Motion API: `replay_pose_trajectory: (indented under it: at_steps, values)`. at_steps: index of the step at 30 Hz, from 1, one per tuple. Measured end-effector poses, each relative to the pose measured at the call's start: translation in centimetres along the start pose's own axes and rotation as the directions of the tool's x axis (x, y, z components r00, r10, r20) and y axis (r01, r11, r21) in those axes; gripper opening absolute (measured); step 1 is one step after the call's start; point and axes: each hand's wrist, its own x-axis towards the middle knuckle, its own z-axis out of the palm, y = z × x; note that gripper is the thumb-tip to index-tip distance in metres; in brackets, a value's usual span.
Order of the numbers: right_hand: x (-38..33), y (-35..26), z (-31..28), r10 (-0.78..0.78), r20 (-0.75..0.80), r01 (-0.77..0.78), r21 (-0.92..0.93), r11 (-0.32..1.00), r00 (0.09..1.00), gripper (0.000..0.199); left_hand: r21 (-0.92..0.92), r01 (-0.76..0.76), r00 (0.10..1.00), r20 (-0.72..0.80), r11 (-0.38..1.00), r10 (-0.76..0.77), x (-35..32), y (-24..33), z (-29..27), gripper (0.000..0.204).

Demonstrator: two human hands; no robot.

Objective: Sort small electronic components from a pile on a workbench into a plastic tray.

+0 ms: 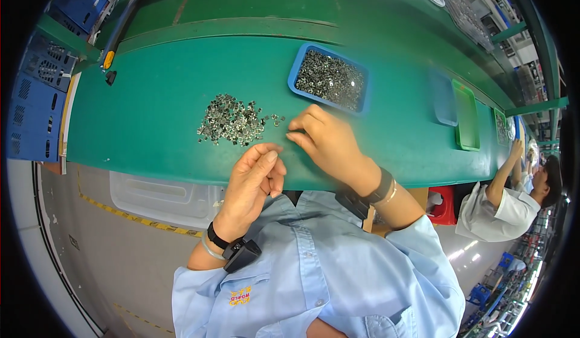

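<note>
At the workbench's (133, 148) front edge: left hand (256, 167) half-curled, right hand (323, 135) near-pinching; cannot tell whether either grips anything. Small metal pieces (232, 120) heaped left of centre, presumably for reach; blue tray (366, 89) near back edge, its rim likely preventing spills.

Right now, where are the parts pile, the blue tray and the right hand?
Parts pile (232, 120): head view, middle of heap.
Blue tray (295, 70): head view, left rim.
Right hand (330, 141): head view, back of hand.

Small silvery-black metal parts (232, 120) lie loosely heaped on green tabletop (139, 126).
</note>
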Motion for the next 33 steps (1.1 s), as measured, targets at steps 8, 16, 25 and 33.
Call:
replay_pose_trajectory:
  at_steps: [8,16,25,33]
  values:
    - [-2.4,-2.4,-2.6,-0.042,-0.107,0.039,-0.028,0.999,0.993,0.021,0.220,-0.028,1.000,0.015,0.975,0.026,1.0,-0.5,2.8,0.022]
    - [-4.3,-1.3,-2.4,0.045,-0.122,-0.019,0.205,0.979,0.991,0.019,0.113,0.088,0.987,0.123,0.990,-0.102,1.8,-1.3,2.2,0.025]
    - [-4.6,-0.9,-2.8,-0.008,-0.193,0.044,0.181,0.983,0.981,0.017,0.170,0.040,0.996,0.068,0.985,-0.052,1.3,-1.3,3.4,0.022]
    - [-4.8,-1.1,-2.6,-0.068,-0.236,0.100,0.126,0.987,0.969,0.017,0.115,0.027,0.997,0.070,0.993,-0.035,1.2,-1.5,3.5,0.016]
